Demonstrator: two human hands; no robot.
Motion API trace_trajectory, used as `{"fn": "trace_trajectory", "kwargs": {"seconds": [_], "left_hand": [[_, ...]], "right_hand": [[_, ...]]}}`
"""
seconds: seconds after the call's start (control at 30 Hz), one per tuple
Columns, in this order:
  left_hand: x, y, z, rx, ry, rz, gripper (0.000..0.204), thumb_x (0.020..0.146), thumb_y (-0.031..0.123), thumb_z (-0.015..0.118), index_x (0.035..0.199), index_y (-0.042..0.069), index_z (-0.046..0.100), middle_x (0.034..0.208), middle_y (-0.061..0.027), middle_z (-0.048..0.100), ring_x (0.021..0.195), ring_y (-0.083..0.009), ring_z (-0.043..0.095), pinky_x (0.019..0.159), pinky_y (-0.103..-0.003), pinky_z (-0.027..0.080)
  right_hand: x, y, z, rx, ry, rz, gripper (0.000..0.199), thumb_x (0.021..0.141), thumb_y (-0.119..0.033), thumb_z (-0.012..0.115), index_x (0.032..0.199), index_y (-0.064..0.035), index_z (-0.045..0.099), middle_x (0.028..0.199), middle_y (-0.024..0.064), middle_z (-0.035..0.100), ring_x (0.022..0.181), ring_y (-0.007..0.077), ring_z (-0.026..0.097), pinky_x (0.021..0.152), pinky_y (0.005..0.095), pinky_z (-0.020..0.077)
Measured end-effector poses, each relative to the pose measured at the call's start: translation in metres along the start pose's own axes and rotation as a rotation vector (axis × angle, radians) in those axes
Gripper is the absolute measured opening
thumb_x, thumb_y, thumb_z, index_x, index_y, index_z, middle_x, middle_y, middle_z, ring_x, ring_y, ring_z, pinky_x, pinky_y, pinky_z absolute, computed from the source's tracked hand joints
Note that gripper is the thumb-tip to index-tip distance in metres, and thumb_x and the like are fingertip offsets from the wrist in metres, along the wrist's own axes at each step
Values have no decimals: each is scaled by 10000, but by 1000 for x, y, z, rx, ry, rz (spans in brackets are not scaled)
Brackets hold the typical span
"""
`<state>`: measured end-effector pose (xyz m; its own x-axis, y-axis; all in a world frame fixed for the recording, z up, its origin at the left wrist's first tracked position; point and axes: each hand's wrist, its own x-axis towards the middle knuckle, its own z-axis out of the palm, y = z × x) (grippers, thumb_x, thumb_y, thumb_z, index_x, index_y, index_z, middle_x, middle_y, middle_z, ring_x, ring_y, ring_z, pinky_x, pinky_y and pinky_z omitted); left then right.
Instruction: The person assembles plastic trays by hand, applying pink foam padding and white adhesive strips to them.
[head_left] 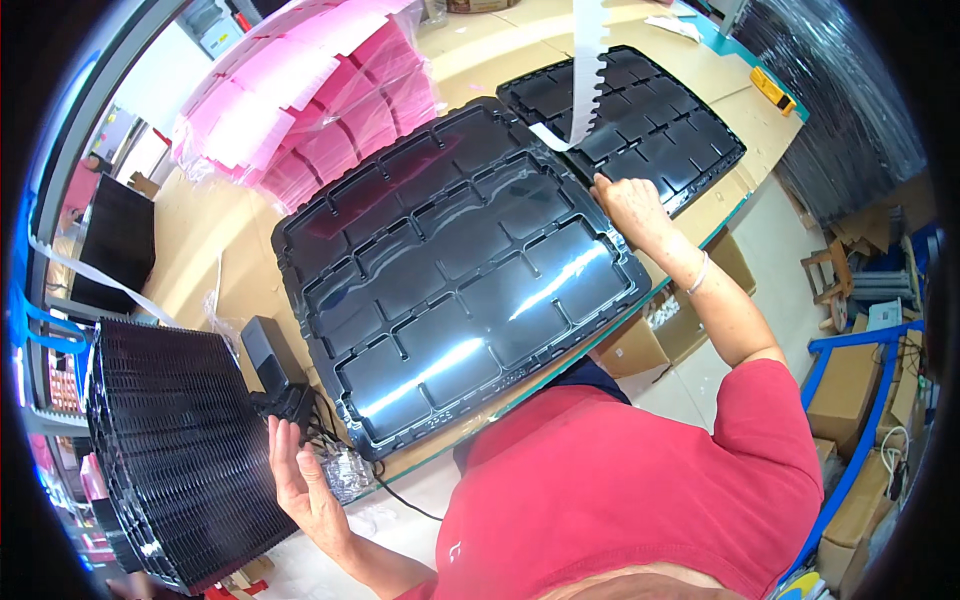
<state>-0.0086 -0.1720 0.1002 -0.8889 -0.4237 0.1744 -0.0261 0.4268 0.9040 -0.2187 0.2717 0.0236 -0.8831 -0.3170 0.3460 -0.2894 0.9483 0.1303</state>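
A large glossy black plastic tray [450, 290] with several rectangular pockets lies on the wooden table [200, 230] in front of me. My right hand [628, 205] rests on its far right edge, fingers curled on the rim. A second black tray [640, 120] lies just beyond it, with a white notched strip [590, 60] hanging down onto it. My left hand [300, 480] is open with fingers spread, held beside a tall stack of black trays [180, 450] at the lower left, holding nothing.
A pile of pink sheets in clear wrap [310, 90] sits at the back left. A small black device with cables [270, 360] lies near the tray's left corner. Cardboard boxes [650, 335] stand under the table, and a blue rack with boxes [860, 400] stands at right.
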Motion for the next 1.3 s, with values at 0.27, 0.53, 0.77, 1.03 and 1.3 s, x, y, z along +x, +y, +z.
{"fn": "trace_trajectory", "kwargs": {"seconds": [0.27, 0.53, 0.77, 1.03, 1.3], "left_hand": [[4, 9, 7, 1, -34, 50, 414, 967, 187, 546, 1322, -19, 488, 1459, -149, 390, 1261, -293, 471, 1047, -382, 369], [3, 12, 10, -7, -36, 69, 436, 956, 187, 567, 1329, -21, 476, 1467, -152, 377, 1267, -300, 465, 1045, -380, 371], [2, 20, 20, -30, -76, 124, 439, 935, 166, 593, 1322, -14, 490, 1471, -169, 363, 1255, -303, 482, 1027, -381, 394], [6, 42, 37, -9, -152, 290, 408, 884, 119, 646, 1256, -23, 558, 1417, -190, 438, 1232, -266, 508, 988, -354, 424], [43, 87, 96, 25, -540, 497, 433, 832, 175, 695, 1236, 57, 594, 1296, -157, 571, 1181, -271, 561, 947, -356, 446]], "right_hand": [[3, 3, 3, -32, 24, 27, 172, 882, -93, 509, 768, -29, 619, 573, 125, 619, 574, 269, 661, 521, 356, 519], [5, 2, 0, -31, -85, 10, 221, 892, -205, 562, 853, 3, 627, 564, 110, 616, 578, 278, 658, 538, 365, 519], [5, 9, -4, -57, -108, -71, 321, 856, -295, 626, 936, 16, 627, 593, 101, 628, 609, 264, 664, 550, 368, 511], [16, 19, -17, -10, -212, -67, 364, 872, -376, 597, 899, -21, 670, 660, 145, 650, 668, 318, 660, 614, 393, 521], [13, 8, -34, 1185, 95, 411, 338, 850, -253, 715, 1144, -92, 672, 828, -76, 621, 671, 16, 474, 573, 171, 367]]}}
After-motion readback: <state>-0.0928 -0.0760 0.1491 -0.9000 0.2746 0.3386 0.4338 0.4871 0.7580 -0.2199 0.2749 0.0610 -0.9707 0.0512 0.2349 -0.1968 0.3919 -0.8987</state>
